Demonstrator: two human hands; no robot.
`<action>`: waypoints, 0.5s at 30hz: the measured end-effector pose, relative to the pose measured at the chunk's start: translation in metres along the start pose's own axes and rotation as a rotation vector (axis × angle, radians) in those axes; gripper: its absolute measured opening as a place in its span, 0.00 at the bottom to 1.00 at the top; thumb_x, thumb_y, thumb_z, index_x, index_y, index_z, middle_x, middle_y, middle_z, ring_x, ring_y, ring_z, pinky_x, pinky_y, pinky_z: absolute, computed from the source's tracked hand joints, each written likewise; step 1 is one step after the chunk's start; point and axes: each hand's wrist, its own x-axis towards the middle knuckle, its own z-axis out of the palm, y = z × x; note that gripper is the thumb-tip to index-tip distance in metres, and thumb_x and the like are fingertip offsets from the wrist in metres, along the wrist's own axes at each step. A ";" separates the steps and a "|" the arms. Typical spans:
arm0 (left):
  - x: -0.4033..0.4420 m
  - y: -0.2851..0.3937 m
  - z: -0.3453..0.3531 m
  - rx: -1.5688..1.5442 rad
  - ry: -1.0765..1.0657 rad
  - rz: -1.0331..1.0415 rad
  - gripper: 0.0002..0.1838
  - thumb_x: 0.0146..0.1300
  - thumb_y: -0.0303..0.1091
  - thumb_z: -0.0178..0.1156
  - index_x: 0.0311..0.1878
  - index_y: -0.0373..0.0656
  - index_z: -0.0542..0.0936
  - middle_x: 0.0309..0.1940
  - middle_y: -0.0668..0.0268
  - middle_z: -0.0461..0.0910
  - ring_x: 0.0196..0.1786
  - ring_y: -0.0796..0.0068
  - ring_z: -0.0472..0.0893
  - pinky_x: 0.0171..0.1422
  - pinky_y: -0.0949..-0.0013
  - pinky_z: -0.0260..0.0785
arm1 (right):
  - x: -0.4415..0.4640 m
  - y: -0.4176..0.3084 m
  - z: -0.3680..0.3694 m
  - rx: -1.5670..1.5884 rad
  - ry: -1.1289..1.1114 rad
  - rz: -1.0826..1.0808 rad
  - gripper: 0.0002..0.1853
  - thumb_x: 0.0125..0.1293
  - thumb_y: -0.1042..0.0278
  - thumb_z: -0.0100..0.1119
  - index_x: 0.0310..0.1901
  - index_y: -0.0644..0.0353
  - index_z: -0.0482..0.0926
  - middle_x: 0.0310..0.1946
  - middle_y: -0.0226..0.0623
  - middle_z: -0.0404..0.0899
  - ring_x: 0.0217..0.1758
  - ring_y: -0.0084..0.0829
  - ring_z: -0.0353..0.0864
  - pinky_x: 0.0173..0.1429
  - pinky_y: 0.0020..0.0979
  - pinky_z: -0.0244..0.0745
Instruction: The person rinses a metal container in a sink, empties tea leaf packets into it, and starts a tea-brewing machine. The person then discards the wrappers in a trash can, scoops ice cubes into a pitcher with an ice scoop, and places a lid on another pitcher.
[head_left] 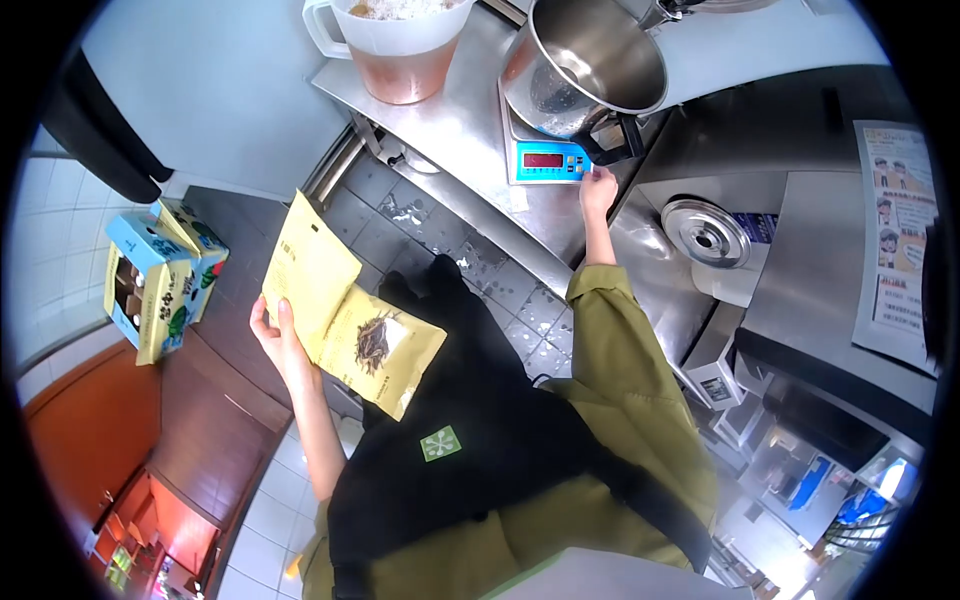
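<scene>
The half-closed left hand [284,338] pinched the yellow pouch [372,342]; the right hand [598,188], curled, apparently empty, sat beside the scale [545,172], needing a light touch clear of the pot [545,95].

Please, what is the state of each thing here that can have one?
Metal pot: uncovered, on the scale
Scale: display reddish, reading unclear
Plastic jug: uncovered, contents inside
Yellow packet: in left hand, creased across
Carton: open
Floor: shiny patches, possibly wet
Right hand: at scale's front, fingers curled

We see bright, cool light, glare on the steel worktop [470,150], and bowed, black-rimmed edges.
</scene>
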 end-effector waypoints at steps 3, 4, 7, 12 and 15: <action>-0.003 0.001 0.000 -0.009 0.016 -0.002 0.21 0.62 0.31 0.54 0.55 0.41 0.58 0.48 0.54 0.73 0.48 0.69 0.75 0.50 0.69 0.70 | -0.003 0.005 -0.002 0.039 0.060 -0.031 0.11 0.47 0.72 0.56 0.35 0.64 0.79 0.33 0.50 0.77 0.42 0.47 0.75 0.48 0.41 0.69; -0.003 0.000 -0.001 -0.012 0.023 -0.007 0.21 0.62 0.31 0.54 0.55 0.41 0.58 0.48 0.54 0.73 0.48 0.69 0.75 0.50 0.69 0.70 | -0.004 0.006 -0.002 0.064 0.052 -0.009 0.11 0.47 0.73 0.56 0.34 0.65 0.79 0.33 0.50 0.77 0.41 0.47 0.75 0.47 0.41 0.69; -0.004 0.002 0.002 -0.031 0.006 -0.020 0.21 0.62 0.33 0.55 0.54 0.41 0.58 0.47 0.54 0.73 0.47 0.69 0.75 0.49 0.69 0.70 | -0.009 0.006 -0.006 0.131 0.050 0.028 0.09 0.46 0.73 0.56 0.30 0.67 0.78 0.30 0.52 0.77 0.37 0.48 0.77 0.45 0.41 0.70; 0.003 0.006 0.009 -0.056 -0.066 -0.012 0.22 0.62 0.33 0.55 0.54 0.41 0.58 0.47 0.53 0.73 0.46 0.69 0.75 0.48 0.69 0.70 | -0.038 0.002 0.004 0.098 0.043 0.064 0.07 0.48 0.71 0.58 0.27 0.65 0.77 0.23 0.46 0.79 0.30 0.42 0.80 0.39 0.37 0.73; 0.005 0.014 0.016 -0.056 -0.086 0.022 0.22 0.61 0.32 0.56 0.54 0.41 0.58 0.47 0.53 0.73 0.47 0.69 0.75 0.48 0.69 0.70 | -0.068 -0.030 -0.005 0.071 -0.022 0.163 0.07 0.47 0.69 0.59 0.27 0.64 0.76 0.23 0.46 0.79 0.31 0.42 0.80 0.40 0.38 0.73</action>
